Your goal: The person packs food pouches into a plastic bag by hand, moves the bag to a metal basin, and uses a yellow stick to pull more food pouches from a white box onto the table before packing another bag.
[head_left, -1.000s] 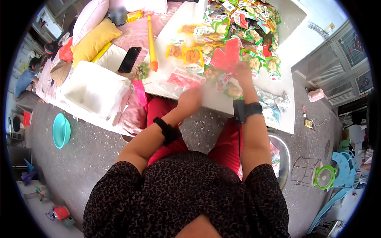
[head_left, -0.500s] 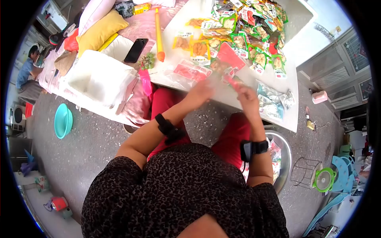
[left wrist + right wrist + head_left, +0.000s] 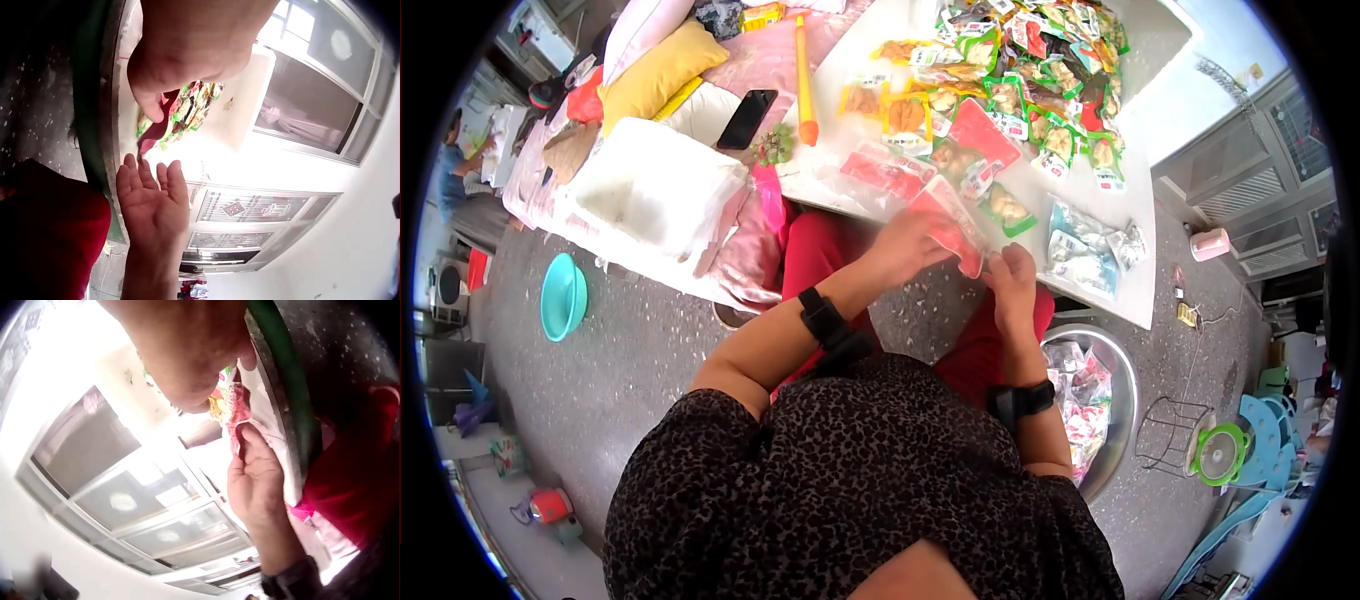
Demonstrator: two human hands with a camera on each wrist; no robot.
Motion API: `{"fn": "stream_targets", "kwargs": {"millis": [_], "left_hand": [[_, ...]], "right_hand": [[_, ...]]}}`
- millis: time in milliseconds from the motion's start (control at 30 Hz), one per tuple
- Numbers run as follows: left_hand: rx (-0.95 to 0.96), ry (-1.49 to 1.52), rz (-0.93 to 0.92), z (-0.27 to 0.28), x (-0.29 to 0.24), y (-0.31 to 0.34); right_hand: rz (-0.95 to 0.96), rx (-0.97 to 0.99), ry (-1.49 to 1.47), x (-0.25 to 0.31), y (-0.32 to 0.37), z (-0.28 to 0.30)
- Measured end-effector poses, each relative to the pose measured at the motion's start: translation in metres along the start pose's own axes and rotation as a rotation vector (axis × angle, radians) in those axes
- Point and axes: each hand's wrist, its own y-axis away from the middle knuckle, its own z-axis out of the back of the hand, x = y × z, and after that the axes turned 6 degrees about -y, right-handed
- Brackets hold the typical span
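Note:
My left hand (image 3: pixel 903 248) pinches a flat red plastic packet (image 3: pixel 956 238) by its side, above the table's near edge. In the left wrist view the packet (image 3: pixel 155 132) hangs from the thumb and fingers, its lower end pointing at the other hand. My right hand (image 3: pixel 1012 285) is just beside that end, palm up with fingers extended, as its palm (image 3: pixel 153 209) shows. A green-edged food packet (image 3: pixel 1007 208) lies on the table right beyond the hands. Two more red packets, one flat (image 3: pixel 983 133) and one in clear wrap (image 3: pixel 887 170), lie behind it.
A heap of food packets (image 3: pixel 1055 75) covers the back of the white table (image 3: pixel 1100 280). Silvery packets (image 3: pixel 1083 245) lie at its right. A metal basin (image 3: pixel 1122 400) of packets stands on the floor at right. At left are a foam box (image 3: pixel 625 200) and a phone (image 3: pixel 747 119).
The right hand came back from the packets toward the body with a red packet. The left hand moved right and now pinches it, and the right hand's fingers are off it.

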Motion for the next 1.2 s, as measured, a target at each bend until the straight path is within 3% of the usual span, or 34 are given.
{"fn": "stream_targets", "kwargs": {"millis": [100, 200, 400, 500, 633, 733, 833, 933, 1133, 1200], "left_hand": [[0.041, 0.068, -0.048, 0.000, 0.007, -0.005], [0.080, 0.009, -0.067, -0.001, 0.009, -0.006], [0.048, -0.157, 0.063, -0.001, 0.003, 0.000], [0.055, -0.710, -0.035, -0.015, -0.023, 0.014], [-0.404, -1.525, -0.681, 0.013, -0.011, -0.007], [-0.371, -1.820, -0.522, 0.014, -0.013, -0.013], [-0.310, -1.913, -0.550, 0.025, 0.001, -0.025], [-0.356, -1.875, -0.461, 0.023, 0.000, -0.023], [-0.380, -1.722, -0.641, 0.026, 0.003, -0.026], [-0.366, -1.729, -0.617, 0.020, 0.001, -0.022]], "right_hand": [[-0.277, -0.119, -0.050, 0.029, 0.004, -0.007], [-0.418, 0.203, -0.347, 0.024, -0.001, 0.006], [-0.367, 0.228, -0.348, 0.030, 0.000, 0.009], [-0.268, 0.134, -0.308, 0.021, -0.005, 0.013], [-0.211, -0.008, -0.261, 0.017, -0.009, 0.015], [-0.182, 0.017, -0.199, 0.015, -0.011, 0.009], [-0.179, -0.034, -0.100, 0.010, -0.010, 0.004], [-0.165, 0.009, -0.086, 0.011, -0.006, -0.003], [-0.239, 0.182, -0.087, 0.013, -0.012, -0.009], [-0.269, 0.199, -0.051, 0.019, -0.016, -0.018]]}}
